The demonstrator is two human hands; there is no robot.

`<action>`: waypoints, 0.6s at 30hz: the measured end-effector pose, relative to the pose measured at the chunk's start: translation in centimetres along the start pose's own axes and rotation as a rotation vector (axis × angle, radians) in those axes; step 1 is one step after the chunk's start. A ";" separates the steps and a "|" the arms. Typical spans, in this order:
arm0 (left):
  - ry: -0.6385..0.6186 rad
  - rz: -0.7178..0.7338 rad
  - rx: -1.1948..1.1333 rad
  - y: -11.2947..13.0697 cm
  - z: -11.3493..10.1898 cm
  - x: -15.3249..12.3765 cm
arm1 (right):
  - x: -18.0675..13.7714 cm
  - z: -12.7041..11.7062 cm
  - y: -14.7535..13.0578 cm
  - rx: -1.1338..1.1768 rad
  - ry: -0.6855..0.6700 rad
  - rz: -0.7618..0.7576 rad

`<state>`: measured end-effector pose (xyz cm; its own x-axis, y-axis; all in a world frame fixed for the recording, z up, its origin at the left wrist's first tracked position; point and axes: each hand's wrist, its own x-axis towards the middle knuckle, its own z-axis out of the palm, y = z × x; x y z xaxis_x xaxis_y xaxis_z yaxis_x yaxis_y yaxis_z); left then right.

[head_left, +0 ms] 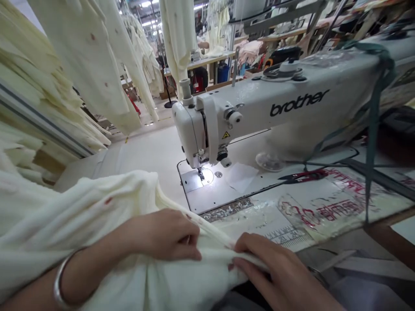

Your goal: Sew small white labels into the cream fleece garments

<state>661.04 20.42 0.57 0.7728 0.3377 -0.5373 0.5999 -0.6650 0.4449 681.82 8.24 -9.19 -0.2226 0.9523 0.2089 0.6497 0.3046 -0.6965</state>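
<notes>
A cream fabric piece (123, 194) with small reddish spots lies over the left front of the table and hangs down toward me. My left hand (165, 235), with a silver bangle on its wrist, is closed on the fabric near its edge. To its right, my right hand (272, 263) pinches the same edge between thumb and fingers, so the edge runs taut between both hands. Behind them stands a white sewing machine (292, 103). Its lit presser foot (201, 173) has no fabric under it, and the cloth lies in front and to the left.
Red-handled thread snips (304, 176) lie on the machine bed, near a clear round bobbin case (269, 161). A printed ruler strip (288, 235) marks the front edge. Cream garments (87, 56) hang at left. A green cloth strip (374, 112) dangles from the machine.
</notes>
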 end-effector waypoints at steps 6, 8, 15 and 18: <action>0.331 -0.203 0.192 -0.1 1.1 2.4 | 1.2 -0.4 0.8 -0.204 0.121 -0.116; 0.429 -0.167 0.227 0.6 2.1 3.2 | 0.8 -0.3 1.0 -0.249 0.134 -0.127; 0.420 -0.044 0.145 1.2 4.0 4.8 | 2.6 -1.0 1.5 -0.226 -0.003 -0.045; 0.412 -0.162 0.050 0.5 2.6 4.9 | 6.0 -2.8 1.6 -0.119 -0.197 0.098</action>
<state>664.57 20.02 -3.70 0.6939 0.6708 -0.2619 0.7169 -0.6096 0.3382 683.57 14.52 -7.12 -0.2838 0.9589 -0.0016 0.7535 0.2220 -0.6188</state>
